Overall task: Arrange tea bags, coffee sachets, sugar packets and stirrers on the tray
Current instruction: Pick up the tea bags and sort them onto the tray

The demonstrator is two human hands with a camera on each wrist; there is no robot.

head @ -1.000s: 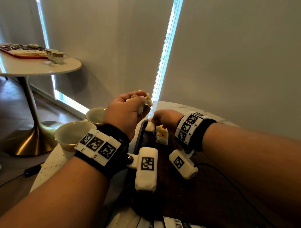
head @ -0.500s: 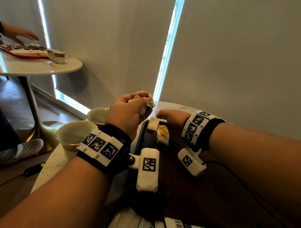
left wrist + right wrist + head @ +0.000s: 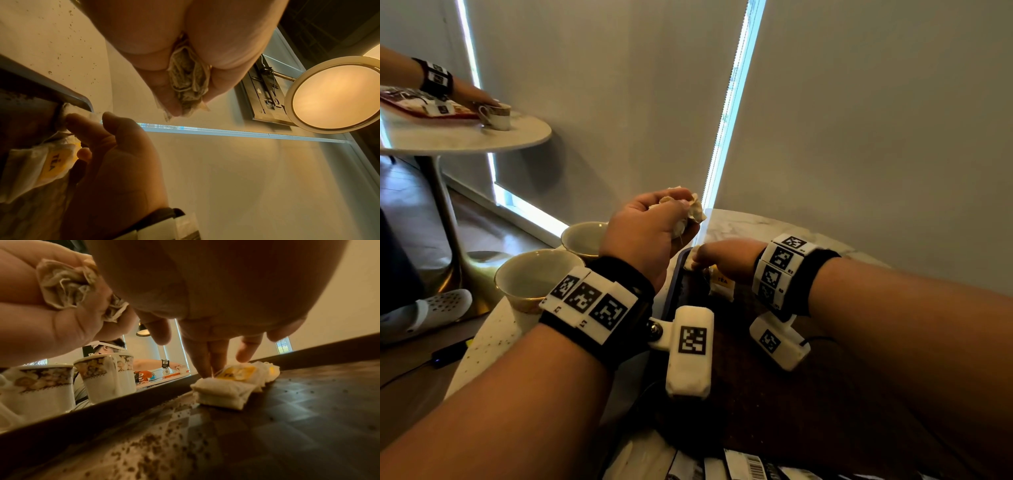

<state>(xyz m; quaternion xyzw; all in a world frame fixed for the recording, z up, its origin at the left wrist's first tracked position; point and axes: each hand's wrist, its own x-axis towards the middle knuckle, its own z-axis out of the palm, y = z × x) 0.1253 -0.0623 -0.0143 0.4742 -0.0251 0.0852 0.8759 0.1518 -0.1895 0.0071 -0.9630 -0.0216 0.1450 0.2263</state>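
Observation:
My left hand (image 3: 671, 222) is raised over the tray's far left corner and grips a crumpled bunch of tea bags (image 3: 693, 205), seen close up as tea bags (image 3: 189, 84). My right hand (image 3: 702, 258) reaches down into that corner of the dark tray (image 3: 674, 284). Its thumb and forefinger pinch a white tea bag (image 3: 86, 114) against the rim. Beside it on the tray lies a tea bag with a yellow TEA tag (image 3: 722, 284), and the right wrist view shows further tea bags (image 3: 224, 392) lined up there.
Two gold-rimmed cups (image 3: 534, 277) (image 3: 583, 238) stand on the marble table left of the tray. White packets (image 3: 726, 466) lie at the near edge. The blind-covered window is close behind. Another person's hand works at a second round table (image 3: 465, 140) to the far left.
My right hand drew away from the corner tea bag, then came back onto it. The left hand stayed raised with its bunch. Another person's hand has reached in at the far table.

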